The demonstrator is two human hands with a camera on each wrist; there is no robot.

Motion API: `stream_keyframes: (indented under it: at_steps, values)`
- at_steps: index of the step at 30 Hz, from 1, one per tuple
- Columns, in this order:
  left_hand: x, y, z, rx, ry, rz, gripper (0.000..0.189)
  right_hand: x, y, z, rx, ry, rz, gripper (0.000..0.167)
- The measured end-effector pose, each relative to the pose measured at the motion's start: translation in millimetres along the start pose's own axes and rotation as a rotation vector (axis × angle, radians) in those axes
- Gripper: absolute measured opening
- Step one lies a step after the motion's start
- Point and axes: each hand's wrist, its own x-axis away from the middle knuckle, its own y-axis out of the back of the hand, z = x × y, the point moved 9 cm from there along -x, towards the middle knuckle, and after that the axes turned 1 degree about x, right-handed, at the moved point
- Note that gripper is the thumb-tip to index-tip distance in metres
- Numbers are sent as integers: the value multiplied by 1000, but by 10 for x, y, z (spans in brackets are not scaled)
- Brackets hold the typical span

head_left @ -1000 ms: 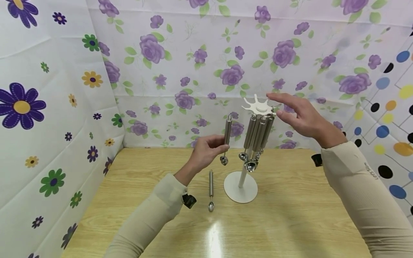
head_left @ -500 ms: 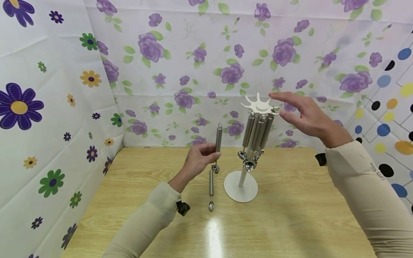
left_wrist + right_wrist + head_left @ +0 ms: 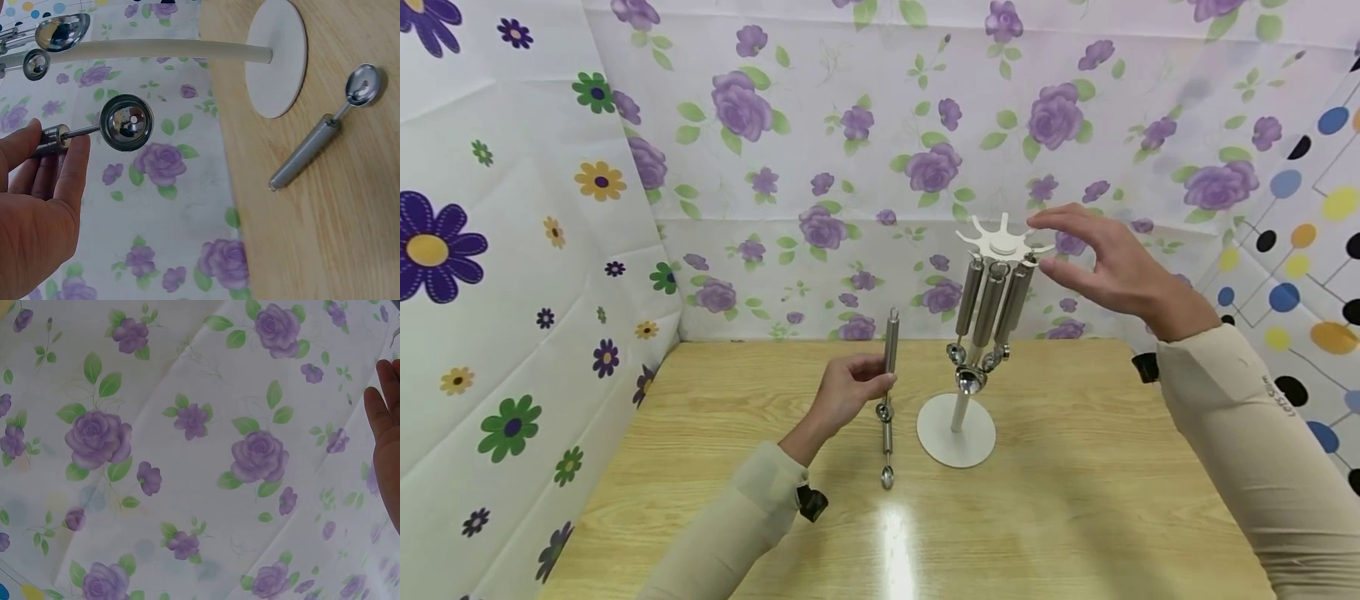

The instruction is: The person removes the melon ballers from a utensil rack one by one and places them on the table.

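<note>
My left hand [image 3: 846,392] pinches a melon baller [image 3: 891,342] by its steel handle, upright with its round scoop down. In the left wrist view that scoop [image 3: 127,122] has a small hole. A second melon baller [image 3: 887,454] lies on the table below, its handle pointing away from me. To the right stands a white rack [image 3: 1003,242] with hook arms, several steel-handled scoops [image 3: 992,308] hanging from it. My right hand [image 3: 1112,262] is at the right edge of the rack's top, fingers extended and thumb apart; contact with the hooks cannot be told.
The rack's round white base [image 3: 957,442] rests on the wooden table [image 3: 737,367]. Behind hangs a cloth with purple roses [image 3: 741,104]; a flower-print sheet [image 3: 535,275] closes the left side and a dotted sheet [image 3: 1300,292] the right.
My left hand has carried the melon baller left and down, away from the rack, to over the one lying on the table. The right hand stays by the rack's top.
</note>
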Motion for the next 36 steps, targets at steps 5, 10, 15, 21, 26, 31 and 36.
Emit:
stream_keyframes:
  at_steps: [5, 10, 15, 21, 26, 31, 36]
  values:
    - [48, 24, 127, 9, 33, -4, 31, -21, -12, 30, -10, 12, 18, 50]
    - [85, 46, 175, 0, 39, -13, 32, -78, -42, 42, -26, 28, 53, 54]
    - [99, 76, 214, 13, 54, -25, 34, -166, -94, 69, -48, 49, 85, 55]
    - [115, 102, 313, 16, 75, -33, 32, -218, -134, 97, -26, 50, 93, 56]
    - [147, 119, 404, 15, 87, -36, 30, -221, -174, 72, -6, 52, 100, 55]
    - [193, 149, 589, 11, 118, -59, 32, -206, -178, 79, -14, 75, 94, 54]
    - [245, 211, 787, -3, 161, -99, 32, -173, -163, 87, -20, 79, 90, 53]
